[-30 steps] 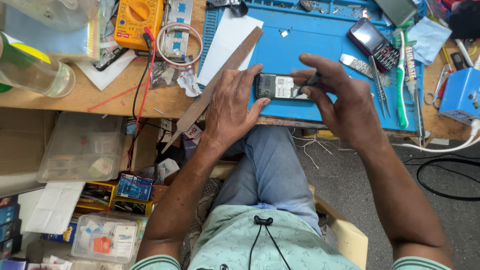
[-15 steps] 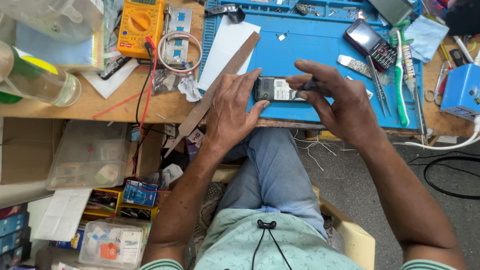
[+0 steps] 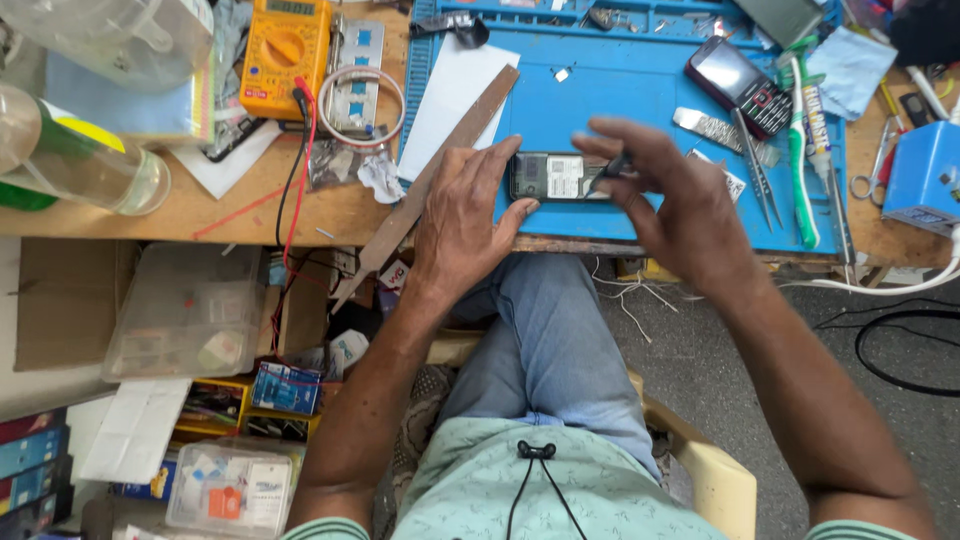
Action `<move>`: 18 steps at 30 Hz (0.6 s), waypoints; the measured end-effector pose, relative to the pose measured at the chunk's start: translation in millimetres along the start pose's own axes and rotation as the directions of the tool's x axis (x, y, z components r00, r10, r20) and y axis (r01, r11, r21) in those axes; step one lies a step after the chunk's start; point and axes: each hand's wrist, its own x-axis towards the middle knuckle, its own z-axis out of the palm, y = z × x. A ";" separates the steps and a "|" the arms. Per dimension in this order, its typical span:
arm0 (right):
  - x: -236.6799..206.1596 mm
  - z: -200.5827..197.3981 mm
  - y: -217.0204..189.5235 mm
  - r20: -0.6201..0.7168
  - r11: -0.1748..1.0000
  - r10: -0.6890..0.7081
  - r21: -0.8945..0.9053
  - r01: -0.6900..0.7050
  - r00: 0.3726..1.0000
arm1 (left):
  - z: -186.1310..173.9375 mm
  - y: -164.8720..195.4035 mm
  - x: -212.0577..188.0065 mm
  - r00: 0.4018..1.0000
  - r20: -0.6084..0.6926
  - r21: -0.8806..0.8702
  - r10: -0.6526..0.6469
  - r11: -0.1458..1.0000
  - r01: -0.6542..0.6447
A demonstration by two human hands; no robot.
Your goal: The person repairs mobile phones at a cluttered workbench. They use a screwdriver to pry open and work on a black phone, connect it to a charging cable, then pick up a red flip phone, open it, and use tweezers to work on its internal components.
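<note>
Clear plastic storage boxes sit nearest, below the tabletop on the person's left: one lidded box holds small packets and cards, and a second translucent box higher up holds pale loose bits that are too blurred to identify.

At the near edge of the blue work mat lies the opened mobile phone, back up, its dark inner body and a white label exposed. The left hand lies flat with its fingers together, thumb hooked against the phone's left end to pin it to the mat. The right hand arches over the phone's right end, thumb and forefinger pinching a thin dark tool whose tip touches the phone.

Judgement: the phone appears light, rigid and smooth-cased, likely to slide on the mat unless braced; with the back off, its internals look fragile. Hold is best taken at the long side edges, clear of the exposed face.

Farther off, a second keypad phone rests on the mat, tweezers beside it. A yellow multimeter sits on the wooden tabletop, with a clear bottle at far left, contents indistinct.
</note>
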 end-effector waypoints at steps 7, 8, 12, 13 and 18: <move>5.3 -4.6 -3.7 0.008 0.997 0.026 0.067 -0.026 1.000 | -1.5 -1.2 -0.2 0.999 -0.011 0.010 0.031 0.999 -0.031; 3.8 -5.6 -4.6 0.060 0.990 0.014 0.139 -0.022 0.998 | -1.1 -1.2 -0.8 0.999 -0.008 0.015 0.031 0.999 -0.031; -6.6 0.3 -0.4 -0.033 0.998 0.064 -0.013 -0.064 0.997 | -0.4 -0.8 -1.2 1.000 0.013 -0.015 0.000 1.000 0.000; -10.1 -0.1 3.2 -0.041 0.999 0.046 0.009 -0.045 0.998 | -0.9 -0.7 -0.9 1.000 0.009 -0.021 0.000 1.000 0.000; 13.8 7.6 54.1 -0.282 0.934 0.144 0.355 -0.036 0.948 | -7.8 -1.9 2.6 0.999 0.021 -0.107 0.026 0.994 -0.024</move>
